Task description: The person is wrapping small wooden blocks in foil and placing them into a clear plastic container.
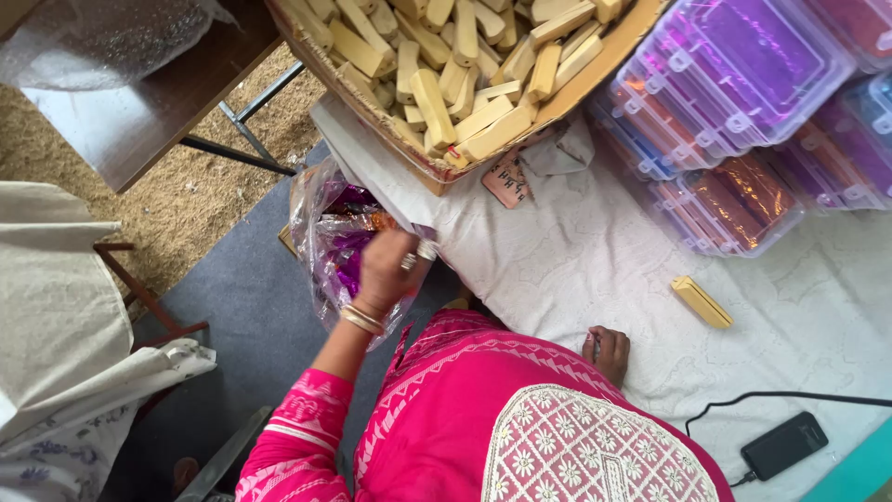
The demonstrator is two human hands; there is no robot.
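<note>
- The bench (595,270) takes up most of the right side, covered in a white patterned cloth that hangs over its left edge.
- Up top sits a big cardboard box (595,79) heaped with pale wooden blocks (446,102), its corner poking out past the bench edge.
- To the right of that, a stack of clear plastic cases (743,102) with purple, orange and reddish stuff inside, reaching the right edge of the view.
- Bottom centre is the person's bright pink top with a white embroidered panel.
- Off the left edge of the bench, over the grey floor mat (251,307), there's a clear plastic bag (325,232) with shiny purple and orange wrappers in it.
- The left hand (386,270) is down in the mouth of that bag, fingers curled around something inside; can't tell exactly what it's got. Rings on the fingers, gold bangles at the wrist.
- The right hand (606,351) rests on the cloth near the bench edge, loosely curled, and I can't make out anything in it.
- A black phone-sized device (783,444) with a cable lies at the bottom right.
- A single yellow wooden block (701,301) lies alone on the cloth, well apart from both hands.
- A small pinkish tag (506,179) sits just under the box corner.
</note>
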